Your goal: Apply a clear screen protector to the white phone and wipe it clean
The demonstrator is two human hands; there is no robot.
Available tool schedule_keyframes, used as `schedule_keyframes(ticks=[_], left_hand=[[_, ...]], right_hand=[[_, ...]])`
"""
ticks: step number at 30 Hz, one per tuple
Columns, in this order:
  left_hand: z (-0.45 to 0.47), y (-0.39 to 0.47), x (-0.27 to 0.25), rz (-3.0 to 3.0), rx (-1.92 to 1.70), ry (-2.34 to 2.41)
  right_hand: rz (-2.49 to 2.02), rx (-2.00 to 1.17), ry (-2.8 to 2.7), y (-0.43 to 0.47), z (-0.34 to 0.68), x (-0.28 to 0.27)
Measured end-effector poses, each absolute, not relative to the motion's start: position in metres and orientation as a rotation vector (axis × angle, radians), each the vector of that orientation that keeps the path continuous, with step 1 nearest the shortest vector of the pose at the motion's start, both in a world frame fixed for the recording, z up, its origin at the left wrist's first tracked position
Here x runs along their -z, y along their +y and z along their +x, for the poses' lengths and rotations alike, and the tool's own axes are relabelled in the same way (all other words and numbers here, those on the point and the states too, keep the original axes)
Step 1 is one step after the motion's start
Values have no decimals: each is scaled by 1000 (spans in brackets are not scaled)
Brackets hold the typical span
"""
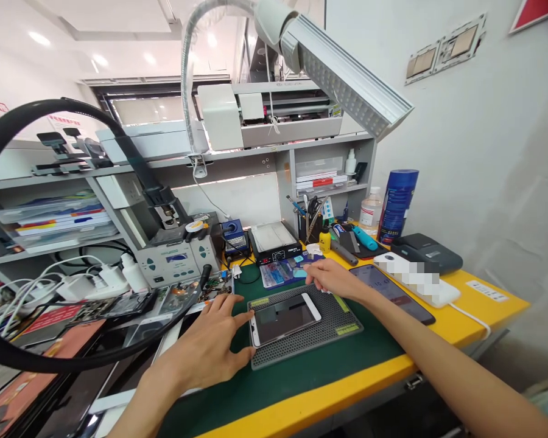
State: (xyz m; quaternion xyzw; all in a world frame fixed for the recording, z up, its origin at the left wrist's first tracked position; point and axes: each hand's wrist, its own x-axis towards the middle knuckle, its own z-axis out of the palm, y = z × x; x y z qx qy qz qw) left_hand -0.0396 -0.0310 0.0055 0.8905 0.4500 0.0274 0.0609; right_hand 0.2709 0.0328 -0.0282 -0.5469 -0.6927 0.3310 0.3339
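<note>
A white-framed smartphone (285, 319) with a dark screen lies face up on a grey perforated mat (296, 348). My left hand (214, 337) is at the phone's left end, thumb and index finger set against its two corners, the other fingers spread. Above the mat's far edge, just beyond the phone, is my right hand (331, 280). Its fingers are curled into a pinch, and what lies between them, if anything, is too small to make out. Behind it lies a blue-and-clear packet (278, 274).
A black ring-shaped lamp (68, 364) arches over several phones and parts at left. A hot-air station (178, 264) stands behind. At right are a large phone (388, 292), a white power bank (415, 277) and a yellow bottle (324, 241). An LED lamp (347, 76) hangs overhead.
</note>
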Motion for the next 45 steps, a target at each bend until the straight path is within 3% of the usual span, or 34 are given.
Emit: schedule_keyframes(ticks=[45], left_hand=[[-33,-33,2,2953,-100,1359]], right_hand=[[-1501,-726,-1981,24,268,19]])
